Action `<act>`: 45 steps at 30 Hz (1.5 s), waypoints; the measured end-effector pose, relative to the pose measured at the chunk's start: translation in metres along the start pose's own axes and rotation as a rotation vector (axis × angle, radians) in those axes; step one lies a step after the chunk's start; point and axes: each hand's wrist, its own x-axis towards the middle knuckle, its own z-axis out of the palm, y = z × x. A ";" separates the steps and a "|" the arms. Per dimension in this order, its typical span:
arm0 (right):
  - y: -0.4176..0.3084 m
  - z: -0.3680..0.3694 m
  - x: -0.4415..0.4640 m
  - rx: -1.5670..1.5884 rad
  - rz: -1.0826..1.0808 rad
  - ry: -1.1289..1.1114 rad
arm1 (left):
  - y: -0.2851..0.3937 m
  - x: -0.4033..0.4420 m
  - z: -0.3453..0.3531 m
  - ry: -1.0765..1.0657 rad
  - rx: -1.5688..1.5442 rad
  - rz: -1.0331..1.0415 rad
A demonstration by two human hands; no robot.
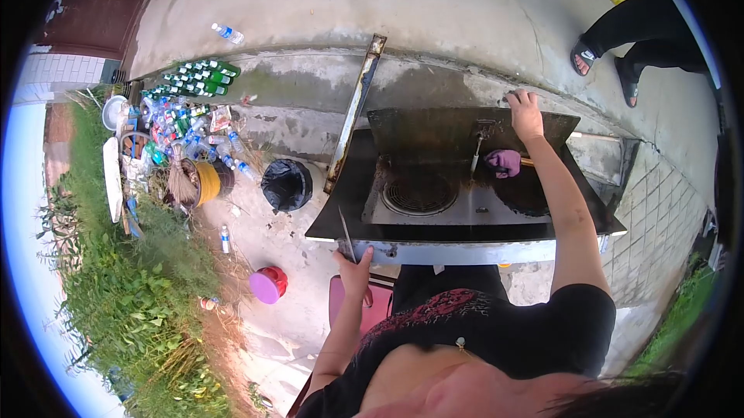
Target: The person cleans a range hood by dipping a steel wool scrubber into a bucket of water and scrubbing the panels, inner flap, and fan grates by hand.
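Observation:
A greasy range hood lies across in front of me with its inside facing up. My left hand is closed at its near left corner, around the base of a knife whose narrow blade points away from me. Across the far side, my right hand has its fingers curled over the top edge of the hood's raised dark panel. Inside the hood, a purple cloth is bunched beside a round dark opening. A round grille sits to its left.
A rusty metal strip leans at the hood's left end. Further left stand a black-lined bin, a pink-topped red stool, and piled bottles. A person in dark trousers stands at the upper right, beyond a concrete step.

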 end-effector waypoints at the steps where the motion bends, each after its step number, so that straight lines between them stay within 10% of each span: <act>1: -0.027 0.009 0.002 0.074 -0.092 0.039 | -0.007 0.004 -0.002 -0.036 0.050 -0.115; 10: -0.287 0.057 0.055 0.192 -0.701 0.018 | -0.003 0.003 -0.003 -0.030 0.092 -0.081; 22: -0.023 0.019 -0.019 -0.124 -0.200 -0.251 | -0.013 0.006 0.000 0.009 0.121 -0.029; 34: -0.298 0.066 0.051 0.045 -0.810 -0.035 | 0.001 -0.001 -0.002 0.051 0.146 -0.128; 45: -0.100 0.042 -0.017 -0.473 -0.682 -0.531 | 0.005 -0.006 -0.005 0.092 0.086 -0.098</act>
